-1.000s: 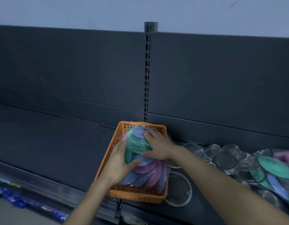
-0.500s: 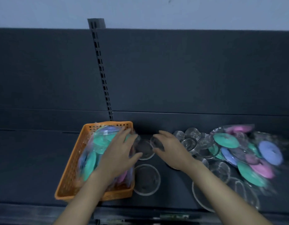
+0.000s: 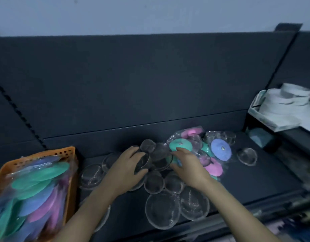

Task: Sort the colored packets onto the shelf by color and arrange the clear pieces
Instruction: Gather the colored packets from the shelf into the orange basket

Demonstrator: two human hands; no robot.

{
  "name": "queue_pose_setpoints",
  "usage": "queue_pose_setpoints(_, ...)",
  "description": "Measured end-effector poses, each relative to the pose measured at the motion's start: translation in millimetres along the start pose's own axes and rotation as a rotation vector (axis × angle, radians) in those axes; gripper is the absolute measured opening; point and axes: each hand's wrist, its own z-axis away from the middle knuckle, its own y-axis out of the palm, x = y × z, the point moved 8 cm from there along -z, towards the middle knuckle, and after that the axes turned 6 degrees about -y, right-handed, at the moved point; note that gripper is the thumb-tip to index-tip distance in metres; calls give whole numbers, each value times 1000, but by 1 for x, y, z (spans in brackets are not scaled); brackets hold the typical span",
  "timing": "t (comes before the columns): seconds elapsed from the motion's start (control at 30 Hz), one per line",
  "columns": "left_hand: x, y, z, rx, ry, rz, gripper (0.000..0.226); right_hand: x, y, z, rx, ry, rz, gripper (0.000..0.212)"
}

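An orange basket (image 3: 70,152) at the lower left holds packets of green, blue and pink discs (image 3: 33,189). Several clear round pieces (image 3: 162,212) lie spread over the dark shelf (image 3: 246,180). A loose heap of green, blue and pink packets (image 3: 220,151) sits at the middle right. My left hand (image 3: 128,168) curls around a small clear piece (image 3: 142,163) at the heap's left edge. My right hand (image 3: 187,166) rests on the clear and green pieces beside it; its fingertips are partly hidden.
White folded goods (image 3: 286,105) lie on a raised shelf at the right, with a teal object (image 3: 260,138) below. A single clear piece (image 3: 246,156) lies apart at the right. The shelf's back panel rises behind; the front rail runs along the bottom.
The view has swung right. My left hand left the basket packets and went to the clear pieces. My right hand reached further right into the pile.
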Motion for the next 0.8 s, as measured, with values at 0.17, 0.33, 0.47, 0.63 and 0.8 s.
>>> queue_pose_setpoints(0.17,-40,37,-34,46,10,11,63,-70,-34,9,-13,70,44,30)
queue_pose_setpoints(0.33,-81,63,-68,82,55,-11,72,-142,-57,12,5,185,75,38)
queue_pose_setpoints(0.47,-101,89,-97,125,59,-104,83,-189,-64,12,2,260,86,55)
queue_pose_setpoints(0.63,-120,110,-130,169,57,-317,91,-223,-62,6,31,283,79,71)
queue_pose_setpoints(0.8,-122,125,-155,251,13,-462,101,-235,-46,0,127,235,84,82)
